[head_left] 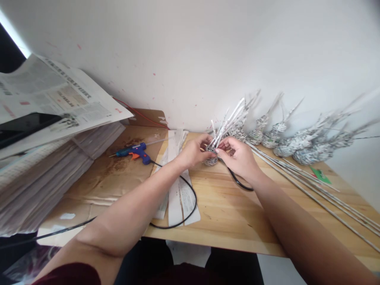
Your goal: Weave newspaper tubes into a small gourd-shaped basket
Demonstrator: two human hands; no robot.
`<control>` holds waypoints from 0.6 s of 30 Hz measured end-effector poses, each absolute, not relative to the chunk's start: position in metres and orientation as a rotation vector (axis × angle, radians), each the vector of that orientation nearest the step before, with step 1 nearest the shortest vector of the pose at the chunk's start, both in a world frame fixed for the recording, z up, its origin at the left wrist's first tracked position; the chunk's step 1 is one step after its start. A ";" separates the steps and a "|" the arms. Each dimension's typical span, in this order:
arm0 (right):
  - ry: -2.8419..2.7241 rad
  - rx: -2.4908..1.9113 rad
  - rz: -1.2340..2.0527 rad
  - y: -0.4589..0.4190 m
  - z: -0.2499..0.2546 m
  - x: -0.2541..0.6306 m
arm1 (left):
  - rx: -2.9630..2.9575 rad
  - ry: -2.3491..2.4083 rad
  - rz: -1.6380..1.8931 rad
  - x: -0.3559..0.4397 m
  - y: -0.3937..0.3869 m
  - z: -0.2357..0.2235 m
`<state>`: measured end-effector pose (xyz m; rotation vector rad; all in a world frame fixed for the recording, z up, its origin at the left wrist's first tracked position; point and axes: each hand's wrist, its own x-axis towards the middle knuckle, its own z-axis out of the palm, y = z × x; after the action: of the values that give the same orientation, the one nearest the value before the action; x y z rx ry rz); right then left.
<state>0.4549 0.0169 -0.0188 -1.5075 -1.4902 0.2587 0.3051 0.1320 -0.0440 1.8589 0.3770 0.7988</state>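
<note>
Between my hands, a small round piece woven from rolled newspaper strips (pixel 210 160) stands on the wooden table (pixel 225 221), its loose strip ends sticking up. My left hand (pixel 196 151) wraps round its left side, fingers closed at the upper rim. Opposite it, my right hand (pixel 237 156) pinches with thumb and fingers at the rim, where the upright strips leave the weave. The exact strip under the right fingertips is too small to make out. A black cable (pixel 237 182) runs behind and below my right wrist.
A blue glue gun (pixel 135 151) lies on brown cardboard (pixel 118 174) to the left, beside a tall newspaper stack (pixel 59 170) carrying a phone (pixel 26 126). Cut paper strips (pixel 175 198) lie near the middle. Several woven pieces (pixel 274 134) line the wall; long paper rods (pixel 314 192) lie at right.
</note>
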 end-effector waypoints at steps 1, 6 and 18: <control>-1.492 -1.504 0.261 0.017 -0.019 0.455 | 1.844 0.371 0.782 0.305 0.133 -0.044; -1.498 -1.484 0.262 0.018 -0.023 0.456 | 1.834 0.367 0.740 0.303 0.135 -0.041; -1.461 -1.445 0.352 0.020 -0.026 0.457 | 1.996 0.394 0.752 0.301 0.137 -0.040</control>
<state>0.4574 0.0203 -0.0260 -1.4446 -1.4611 0.3524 0.3011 0.1366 -0.0398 1.9960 0.3935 0.7516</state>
